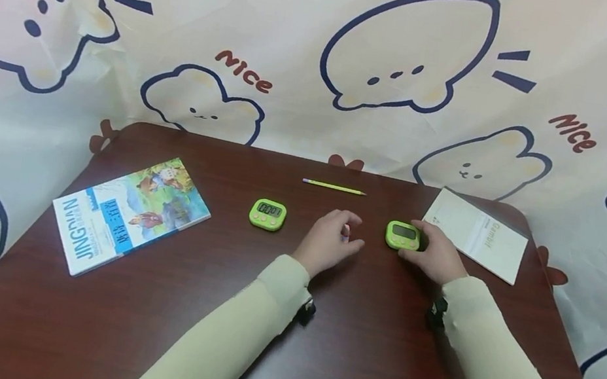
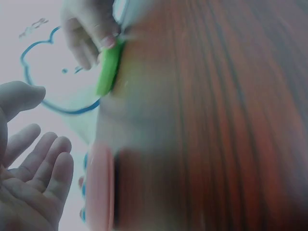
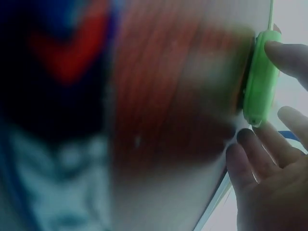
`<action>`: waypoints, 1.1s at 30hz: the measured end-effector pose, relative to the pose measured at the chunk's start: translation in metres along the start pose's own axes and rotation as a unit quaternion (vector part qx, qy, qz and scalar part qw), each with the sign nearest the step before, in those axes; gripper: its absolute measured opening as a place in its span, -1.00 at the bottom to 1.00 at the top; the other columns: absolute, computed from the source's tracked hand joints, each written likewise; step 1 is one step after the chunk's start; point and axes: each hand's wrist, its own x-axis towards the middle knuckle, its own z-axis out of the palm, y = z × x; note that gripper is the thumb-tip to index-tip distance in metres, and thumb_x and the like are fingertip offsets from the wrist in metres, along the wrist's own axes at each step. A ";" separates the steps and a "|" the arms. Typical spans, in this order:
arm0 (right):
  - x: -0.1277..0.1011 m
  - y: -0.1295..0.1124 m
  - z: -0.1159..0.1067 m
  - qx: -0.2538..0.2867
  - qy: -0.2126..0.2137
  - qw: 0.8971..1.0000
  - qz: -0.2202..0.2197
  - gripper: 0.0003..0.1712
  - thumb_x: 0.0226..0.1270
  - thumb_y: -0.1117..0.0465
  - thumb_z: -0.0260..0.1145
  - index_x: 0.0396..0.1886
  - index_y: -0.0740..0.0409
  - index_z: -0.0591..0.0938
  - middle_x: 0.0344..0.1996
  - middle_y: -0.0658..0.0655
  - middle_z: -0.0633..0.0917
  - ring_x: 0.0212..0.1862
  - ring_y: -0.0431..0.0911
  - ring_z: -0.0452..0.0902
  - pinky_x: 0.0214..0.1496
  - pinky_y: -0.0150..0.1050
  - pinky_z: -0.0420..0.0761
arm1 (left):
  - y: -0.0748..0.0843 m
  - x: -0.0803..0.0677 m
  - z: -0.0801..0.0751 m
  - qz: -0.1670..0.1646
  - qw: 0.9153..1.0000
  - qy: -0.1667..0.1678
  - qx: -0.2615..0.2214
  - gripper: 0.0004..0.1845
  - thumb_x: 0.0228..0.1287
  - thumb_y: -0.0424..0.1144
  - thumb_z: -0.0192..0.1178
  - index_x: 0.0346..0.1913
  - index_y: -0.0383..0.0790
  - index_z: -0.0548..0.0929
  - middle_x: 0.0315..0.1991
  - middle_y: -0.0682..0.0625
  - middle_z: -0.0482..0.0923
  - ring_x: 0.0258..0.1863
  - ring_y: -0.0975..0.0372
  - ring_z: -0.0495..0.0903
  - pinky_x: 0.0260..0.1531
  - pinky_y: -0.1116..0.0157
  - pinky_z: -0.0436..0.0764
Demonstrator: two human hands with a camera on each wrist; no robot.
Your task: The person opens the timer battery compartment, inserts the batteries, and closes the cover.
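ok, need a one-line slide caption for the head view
Right hand holds a green timer on the brown table; left hand rests empty between it and a second timer.

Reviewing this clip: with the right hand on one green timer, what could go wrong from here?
The right hand holds the right timer only by its edges, so that grip may slip on the smooth table. The notebook lies close behind and could get nudged. The left hand hangs open nearby and might bump the timer.

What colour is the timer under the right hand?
The timer is bright green, clearest in the head view.
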 end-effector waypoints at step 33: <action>-0.029 -0.034 -0.006 0.065 0.078 0.993 -0.056 -0.21 0.22 0.16 0.52 0.39 0.25 0.42 0.25 0.24 0.50 0.25 0.17 0.47 0.29 0.12 0.51 | 0.032 0.017 0.015 0.016 0.994 -0.031 -0.105 -0.24 0.23 -0.26 0.44 0.47 -0.20 0.35 0.27 -0.06 0.38 0.03 0.27 0.61 -0.10 0.54 0.61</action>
